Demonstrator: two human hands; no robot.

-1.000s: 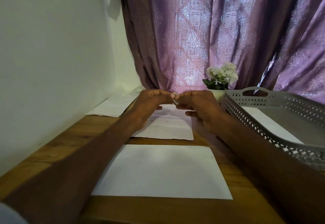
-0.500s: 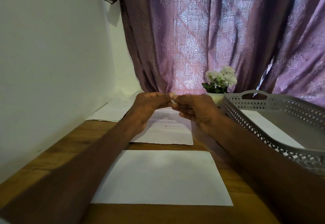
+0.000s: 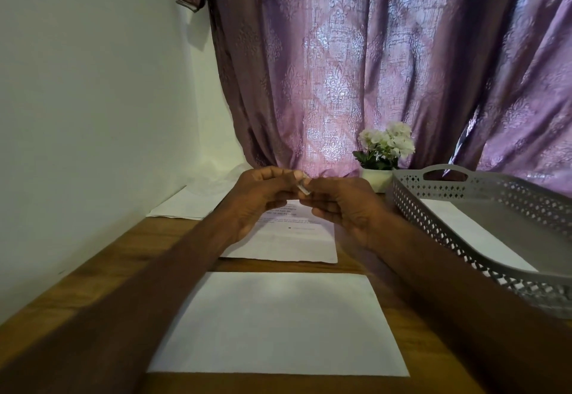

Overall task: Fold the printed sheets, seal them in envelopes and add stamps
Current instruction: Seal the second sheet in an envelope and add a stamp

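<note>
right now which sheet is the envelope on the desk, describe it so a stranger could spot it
Start at the wooden desk and look between the person's forearms at its near edge. The envelope lies flat there, nearer than the printed sheet under the hands. It is blank white, while that sheet bears lines of text and the third paper lies in the grey tray.

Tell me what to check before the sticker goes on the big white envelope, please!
1. Stamp held: ok, both the left hand and right hand pinch a small pale piece.
2. Backing peeled off: cannot tell, too small.
3. Envelope lying flat on the table: ok.
4. Envelope top bare: ok, nothing lies on it.
5. Envelope sealed: cannot tell, no flap shows.
6. Printed sheet apart from the envelope: ok.
</note>
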